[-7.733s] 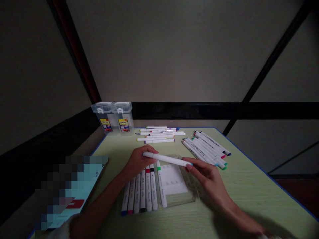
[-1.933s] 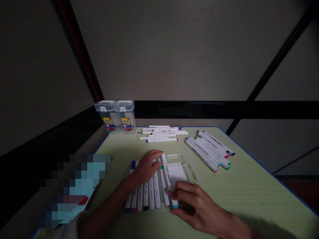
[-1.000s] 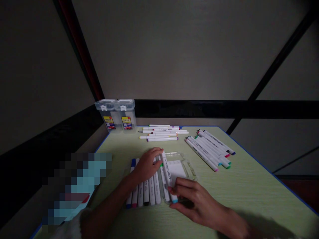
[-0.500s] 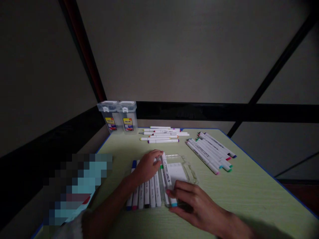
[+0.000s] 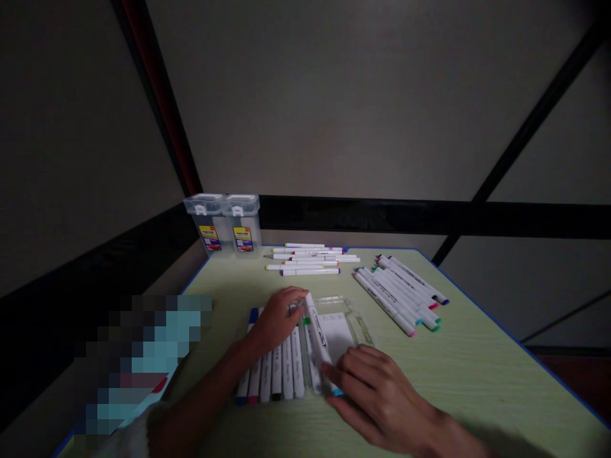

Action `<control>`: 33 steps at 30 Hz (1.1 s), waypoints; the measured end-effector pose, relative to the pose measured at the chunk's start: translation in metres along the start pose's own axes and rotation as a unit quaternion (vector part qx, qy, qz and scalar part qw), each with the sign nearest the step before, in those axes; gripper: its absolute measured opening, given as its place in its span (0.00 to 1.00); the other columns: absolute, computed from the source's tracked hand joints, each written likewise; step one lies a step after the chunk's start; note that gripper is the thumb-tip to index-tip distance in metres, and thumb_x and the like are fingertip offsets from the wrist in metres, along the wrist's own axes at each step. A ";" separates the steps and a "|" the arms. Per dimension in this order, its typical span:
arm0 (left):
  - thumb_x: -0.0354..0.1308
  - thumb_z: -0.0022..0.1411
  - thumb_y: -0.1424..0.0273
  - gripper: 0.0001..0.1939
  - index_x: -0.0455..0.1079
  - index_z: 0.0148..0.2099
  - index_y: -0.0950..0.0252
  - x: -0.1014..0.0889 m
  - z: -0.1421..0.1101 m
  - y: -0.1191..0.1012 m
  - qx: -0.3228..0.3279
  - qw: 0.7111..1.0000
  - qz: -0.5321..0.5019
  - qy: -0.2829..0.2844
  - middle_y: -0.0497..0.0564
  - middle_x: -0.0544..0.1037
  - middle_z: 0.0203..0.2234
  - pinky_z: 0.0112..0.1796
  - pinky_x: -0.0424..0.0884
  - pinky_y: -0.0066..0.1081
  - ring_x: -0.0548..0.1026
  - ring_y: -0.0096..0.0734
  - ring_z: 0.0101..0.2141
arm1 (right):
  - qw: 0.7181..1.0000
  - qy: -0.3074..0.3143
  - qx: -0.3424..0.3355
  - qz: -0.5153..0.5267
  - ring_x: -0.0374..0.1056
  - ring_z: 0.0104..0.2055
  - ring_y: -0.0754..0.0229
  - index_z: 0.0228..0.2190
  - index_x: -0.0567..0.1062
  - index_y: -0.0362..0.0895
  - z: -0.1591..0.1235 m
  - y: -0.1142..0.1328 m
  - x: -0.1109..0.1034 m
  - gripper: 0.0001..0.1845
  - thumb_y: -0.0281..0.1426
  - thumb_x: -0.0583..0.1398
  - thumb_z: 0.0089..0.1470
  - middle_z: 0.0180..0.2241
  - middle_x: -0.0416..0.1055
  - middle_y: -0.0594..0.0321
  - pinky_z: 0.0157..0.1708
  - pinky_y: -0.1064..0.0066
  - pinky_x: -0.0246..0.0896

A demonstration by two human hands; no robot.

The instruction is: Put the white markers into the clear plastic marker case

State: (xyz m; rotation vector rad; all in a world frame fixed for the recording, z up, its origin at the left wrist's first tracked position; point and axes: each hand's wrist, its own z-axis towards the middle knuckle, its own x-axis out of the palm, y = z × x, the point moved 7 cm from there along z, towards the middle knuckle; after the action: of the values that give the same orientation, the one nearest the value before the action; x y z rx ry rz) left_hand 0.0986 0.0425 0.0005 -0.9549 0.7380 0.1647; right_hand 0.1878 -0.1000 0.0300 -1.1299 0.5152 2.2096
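Observation:
A white marker [image 5: 319, 331] with black print and a light-blue end lies slanted over an open clear plastic case [image 5: 329, 300]. My left hand [image 5: 279, 321] reaches across from the left, its fingertips closed at the marker's far end. Thumb and fingers of my right hand [image 5: 377, 395] pinch the near end by the light-blue tip. Beneath and left of it, a marker with a green band [image 5: 307, 337] sits in the case, partly covered. A white card [image 5: 340, 332] shows inside the case. Under my left forearm and hand, several markers [image 5: 287, 375] lie side by side in a row.
Two clear lidded boxes [image 5: 245, 222] with labels stand at the back left. Several loose markers [image 5: 310, 272] lie at the table's far edge. Another pile of markers [image 5: 396, 296] is to the right. A pixelated light-blue area [image 5: 162, 343] covers the left side of the table [image 5: 477, 381].
My right hand has shifted slightly, its fingers curling closer around the marker's near end. The marker tilts a little more. The whole view has drifted slightly left.

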 end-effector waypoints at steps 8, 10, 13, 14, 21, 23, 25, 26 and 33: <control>0.50 0.50 0.82 0.15 0.69 0.39 0.68 -0.004 -0.002 -0.009 0.024 1.000 -0.005 -0.009 0.53 0.74 0.36 0.45 0.65 0.32 0.71 0.30 0.39 | 0.992 -0.115 -0.014 -0.041 0.62 0.23 0.62 0.36 0.68 0.38 -0.004 -0.001 -0.021 0.09 0.26 0.52 0.53 0.20 0.67 0.61 0.23 0.69 0.60; 0.50 0.49 0.82 0.15 0.69 0.40 0.68 -0.004 -0.002 -0.011 0.026 1.000 -0.008 -0.008 0.52 0.74 0.35 0.43 0.65 0.32 0.71 0.30 0.38 | 0.990 -0.132 -0.018 -0.044 0.61 0.23 0.62 0.36 0.68 0.37 -0.004 -0.001 -0.024 0.09 0.25 0.53 0.52 0.19 0.67 0.61 0.23 0.69 0.60; 0.51 0.49 0.81 0.15 0.69 0.40 0.68 -0.003 -0.002 -0.012 0.024 1.000 -0.013 -0.004 0.52 0.74 0.34 0.41 0.66 0.31 0.71 0.28 0.35 | 0.987 -0.153 -0.026 -0.036 0.61 0.23 0.63 0.35 0.68 0.37 -0.003 0.001 -0.031 0.08 0.24 0.54 0.51 0.19 0.66 0.61 0.23 0.71 0.60; 0.51 0.49 0.81 0.15 0.69 0.40 0.68 -0.003 -0.002 -0.013 0.023 1.000 -0.015 -0.003 0.51 0.74 0.33 0.41 0.66 0.30 0.71 0.28 0.34 | 0.987 -0.156 -0.027 -0.030 0.61 0.22 0.63 0.35 0.68 0.37 -0.003 0.002 -0.032 0.07 0.23 0.55 0.50 0.19 0.66 0.62 0.22 0.71 0.60; 0.52 0.51 0.80 0.13 0.70 0.40 0.68 0.001 -0.007 -0.022 0.015 0.999 -0.034 0.022 0.53 0.75 0.34 0.42 0.65 0.31 0.71 0.29 0.36 | 0.990 -0.134 -0.023 -0.030 0.61 0.22 0.64 0.35 0.69 0.36 0.001 0.004 -0.041 0.06 0.23 0.55 0.53 0.19 0.67 0.62 0.21 0.71 0.58; 0.52 0.51 0.79 0.12 0.71 0.38 0.67 0.005 -0.010 -0.033 0.023 0.997 -0.048 0.060 0.52 0.76 0.34 0.43 0.65 0.30 0.72 0.30 0.38 | 0.991 -0.129 -0.014 -0.037 0.62 0.23 0.64 0.36 0.69 0.36 0.002 0.002 -0.042 0.07 0.24 0.52 0.55 0.20 0.67 0.61 0.23 0.71 0.58; 0.53 0.49 0.81 0.13 0.72 0.38 0.67 0.007 -0.013 -0.043 0.023 0.994 -0.065 0.086 0.52 0.76 0.35 0.42 0.65 0.29 0.72 0.30 0.38 | 0.988 -0.150 -0.013 -0.038 0.62 0.23 0.64 0.36 0.68 0.37 0.001 0.001 -0.044 0.08 0.24 0.51 0.56 0.20 0.67 0.62 0.23 0.71 0.58; 0.53 0.49 0.81 0.13 0.72 0.38 0.68 0.008 -0.014 -0.047 0.021 0.992 -0.070 0.101 0.52 0.76 0.35 0.42 0.65 0.28 0.72 0.29 0.38 | 0.986 -0.161 -0.013 -0.037 0.62 0.23 0.64 0.36 0.68 0.37 0.000 0.000 -0.045 0.08 0.24 0.51 0.57 0.19 0.66 0.62 0.23 0.72 0.58; 0.52 0.49 0.82 0.16 0.70 0.42 0.71 0.009 -0.016 -0.051 -0.005 0.988 -0.096 0.124 0.54 0.77 0.33 0.38 0.67 0.28 0.73 0.29 0.35 | 0.988 -0.149 -0.027 -0.033 0.61 0.24 0.63 0.38 0.67 0.36 -0.004 -0.002 -0.035 0.10 0.22 0.48 0.57 0.21 0.66 0.61 0.23 0.71 0.58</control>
State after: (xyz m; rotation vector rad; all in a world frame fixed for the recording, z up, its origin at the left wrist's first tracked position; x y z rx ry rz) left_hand 0.1197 -0.0019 0.0232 -1.0619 0.8687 -0.1215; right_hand 0.2072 -0.1126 0.0563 -0.8090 0.2866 2.2914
